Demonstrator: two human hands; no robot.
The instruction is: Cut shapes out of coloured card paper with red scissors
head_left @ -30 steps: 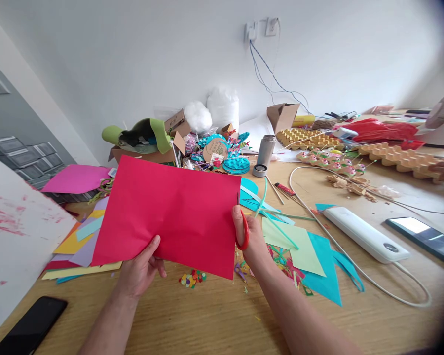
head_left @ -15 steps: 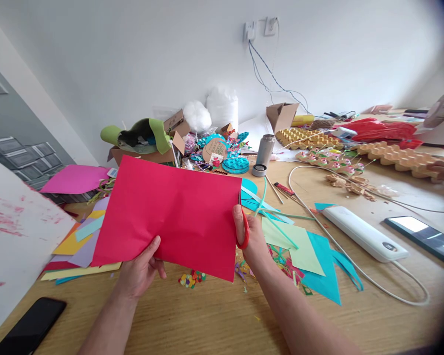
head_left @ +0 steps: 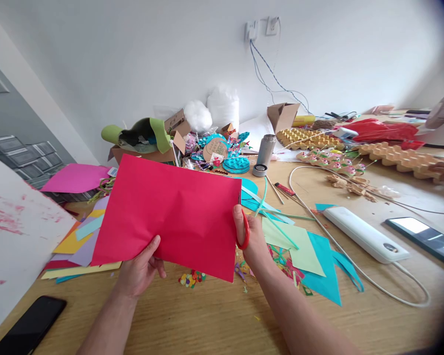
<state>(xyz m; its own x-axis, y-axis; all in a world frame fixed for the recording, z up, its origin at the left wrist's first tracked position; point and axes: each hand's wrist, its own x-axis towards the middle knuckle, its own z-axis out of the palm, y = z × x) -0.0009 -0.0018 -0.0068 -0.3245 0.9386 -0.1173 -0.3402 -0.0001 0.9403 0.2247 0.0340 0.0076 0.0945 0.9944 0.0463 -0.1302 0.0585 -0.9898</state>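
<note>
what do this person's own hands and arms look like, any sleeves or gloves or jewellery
The left hand and right hand are both bare, with no gloves. No sleeve or cuff shows on either forearm up to the picture's edge. No watch, bracelet or ring is visible, though some fingers are hidden. I see no cables or markings on them.

Plain red sheet (head_left: 177, 212) and red-handled scissors (head_left: 246, 232), held up together
The sheet is a rectangle raised aslant left of centre, its broad face turned to the near side, far edge sloping down to the right, near edge bowed at the left, soft dents about the middle; the scissors stand at its right edge, handle loop nearest, a short dark bit of blade pointing far, too little showing to tell if the blades are parted
</note>
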